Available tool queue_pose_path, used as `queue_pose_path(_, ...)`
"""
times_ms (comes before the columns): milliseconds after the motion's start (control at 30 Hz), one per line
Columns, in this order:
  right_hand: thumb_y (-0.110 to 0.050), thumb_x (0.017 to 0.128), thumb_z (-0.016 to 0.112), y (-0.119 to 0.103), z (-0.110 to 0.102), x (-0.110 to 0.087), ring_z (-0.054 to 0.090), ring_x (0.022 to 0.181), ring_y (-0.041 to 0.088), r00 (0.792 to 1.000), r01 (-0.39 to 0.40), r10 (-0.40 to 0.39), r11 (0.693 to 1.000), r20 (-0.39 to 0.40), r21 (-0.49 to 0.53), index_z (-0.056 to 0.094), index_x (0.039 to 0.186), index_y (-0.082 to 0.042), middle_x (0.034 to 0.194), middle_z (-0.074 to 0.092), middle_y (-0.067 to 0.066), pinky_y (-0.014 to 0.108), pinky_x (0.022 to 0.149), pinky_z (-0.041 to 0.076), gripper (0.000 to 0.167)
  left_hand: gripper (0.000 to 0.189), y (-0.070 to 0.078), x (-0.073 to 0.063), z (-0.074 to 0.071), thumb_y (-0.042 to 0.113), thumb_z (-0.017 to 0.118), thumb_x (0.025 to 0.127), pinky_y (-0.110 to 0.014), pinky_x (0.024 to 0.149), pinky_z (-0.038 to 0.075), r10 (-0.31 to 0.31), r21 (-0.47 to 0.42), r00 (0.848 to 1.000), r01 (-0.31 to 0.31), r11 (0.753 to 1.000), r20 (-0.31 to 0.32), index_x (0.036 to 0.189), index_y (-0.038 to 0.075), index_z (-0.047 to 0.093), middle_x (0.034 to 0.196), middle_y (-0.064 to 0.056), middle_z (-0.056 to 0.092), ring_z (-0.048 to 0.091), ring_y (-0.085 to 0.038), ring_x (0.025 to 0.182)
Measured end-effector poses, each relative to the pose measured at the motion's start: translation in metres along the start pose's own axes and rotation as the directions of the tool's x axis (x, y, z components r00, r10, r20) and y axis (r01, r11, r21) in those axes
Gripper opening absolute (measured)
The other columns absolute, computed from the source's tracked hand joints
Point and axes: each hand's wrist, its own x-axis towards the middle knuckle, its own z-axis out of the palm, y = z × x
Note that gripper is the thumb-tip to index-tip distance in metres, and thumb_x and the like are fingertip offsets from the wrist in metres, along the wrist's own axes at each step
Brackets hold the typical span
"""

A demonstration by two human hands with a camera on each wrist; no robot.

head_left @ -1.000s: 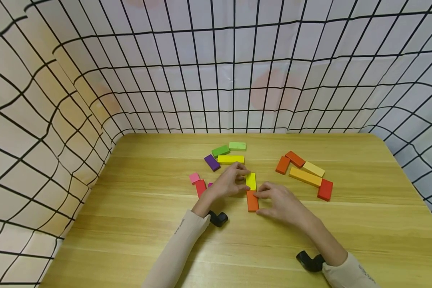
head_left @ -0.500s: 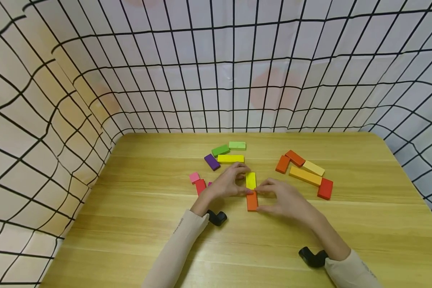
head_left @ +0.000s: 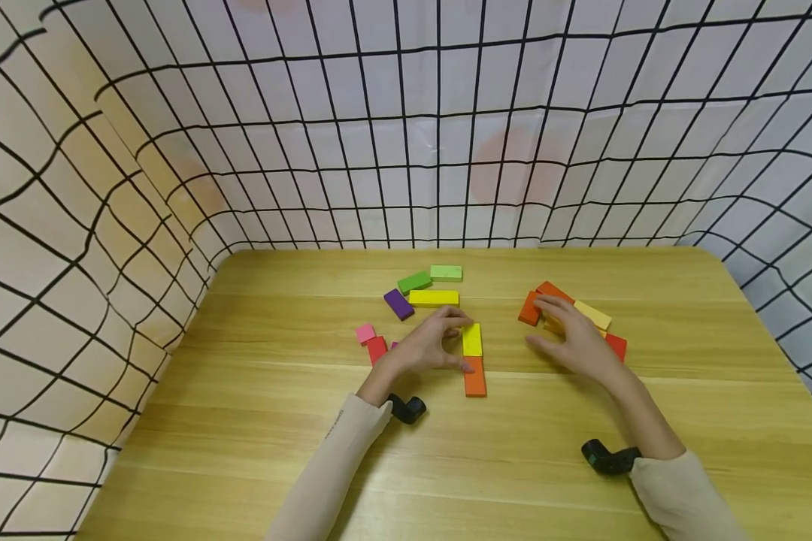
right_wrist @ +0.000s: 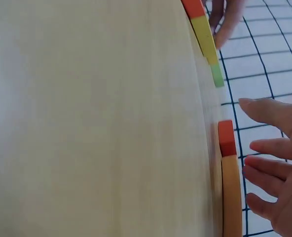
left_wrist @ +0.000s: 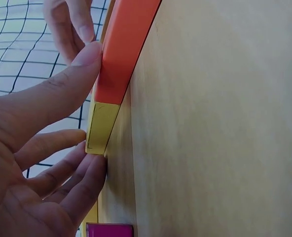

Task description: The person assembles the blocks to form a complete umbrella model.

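A yellow block (head_left: 472,340) and an orange block (head_left: 474,379) lie end to end on the wooden table (head_left: 277,436). My left hand (head_left: 422,346) holds them from the left, fingertips curled against the yellow block's far end and thumb on the orange block near the joint. The left wrist view shows this thumb against the orange block (left_wrist: 126,54) and the fingers by the yellow block (left_wrist: 102,126). Above the right-hand group of blocks hovers my right hand (head_left: 575,342), fingers spread with nothing between them. It partly hides an amber block (head_left: 555,325); an orange-red block (head_left: 530,309) lies by its fingertips.
On the right are also a pale yellow block (head_left: 593,314) and a red block (head_left: 617,346). Farther left lie a long yellow block (head_left: 434,298), green blocks (head_left: 415,282), a purple block (head_left: 398,304), a pink block (head_left: 365,334) and a red block (head_left: 377,350).
My right hand has left the orange block and moved right and away to the other group. My left thumb has shifted from beside the yellow block onto the orange one.
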Motion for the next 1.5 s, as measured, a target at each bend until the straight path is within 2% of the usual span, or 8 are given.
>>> queue_pose_path(200,-0.031,0.099,0.07,0.011,-0.006,0.007,0.028,0.15,0.054,0.998,-0.028,0.029,1.0,0.052,-0.009,0.04,0.156,0.002,0.167,0.03,0.023,0.075,0.116,0.028,0.072,0.08,0.0,0.0,0.001,0.016,0.089,0.083,-0.036,0.116,0.048,0.008,-0.004,1.0,-0.009,1.0,-0.008,0.151,0.002,0.05,0.156,-0.013,0.043,0.056,-0.034,0.139)
queue_pose_path(367,-0.028,0.1,0.069,0.014,-0.003,0.013,0.027,0.151,0.054,0.999,-0.018,0.019,0.999,0.046,-0.027,0.041,0.155,0.003,0.166,0.031,0.025,0.072,0.118,0.028,0.069,0.08,-0.001,0.0,0.001,0.017,0.089,0.082,-0.037,0.116,0.048,-0.003,-0.001,1.0,0.003,1.0,-0.016,0.151,0.003,0.05,0.155,-0.013,0.045,0.057,-0.033,0.138)
queue_pose_path(667,-0.016,0.099,0.071,0.013,0.002,0.016,0.036,0.145,0.054,1.0,0.02,-0.019,0.998,0.001,-0.054,0.048,0.15,0.006,0.155,0.043,0.029,0.07,0.116,0.033,0.06,0.081,-0.001,-0.001,0.001,0.018,0.089,0.083,-0.036,0.116,0.048,0.005,0.009,1.0,-0.005,1.0,-0.016,0.152,0.001,0.05,0.154,-0.012,0.046,0.056,-0.032,0.139)
queue_pose_path(867,-0.018,0.098,0.072,0.008,0.002,0.015,0.039,0.143,0.054,1.0,0.003,-0.003,1.0,0.027,-0.024,0.048,0.151,0.003,0.156,0.044,0.028,0.07,0.114,0.036,0.062,0.078,-0.001,-0.001,0.001,0.018,0.088,0.084,-0.035,0.116,0.048,0.019,0.014,1.0,-0.019,1.0,-0.019,0.15,0.001,0.051,0.153,-0.013,0.046,0.056,-0.032,0.139)
queue_pose_path(1167,-0.018,0.096,0.075,0.006,0.005,0.016,0.049,0.133,0.054,1.0,0.011,-0.009,0.998,0.021,-0.067,0.048,0.149,0.008,0.15,0.047,0.03,0.068,0.107,0.044,0.065,0.076,-0.001,-0.001,0.0,0.016,0.087,0.084,-0.037,0.117,0.047,0.02,-0.003,1.0,-0.02,1.0,-0.018,0.149,0.0,0.052,0.153,-0.014,0.046,0.055,-0.033,0.14)
queue_pose_path(1500,-0.024,0.092,0.081,0.002,0.008,0.01,0.049,0.137,0.047,0.996,0.075,-0.077,0.996,0.044,0.05,0.06,0.143,-0.001,0.147,0.053,0.021,0.069,0.109,0.042,0.06,0.076,-0.002,0.0,0.001,0.017,0.087,0.084,-0.035,0.117,0.047,0.02,0.012,0.999,-0.019,1.0,-0.028,0.149,0.001,0.052,0.153,-0.013,0.047,0.056,-0.031,0.139)
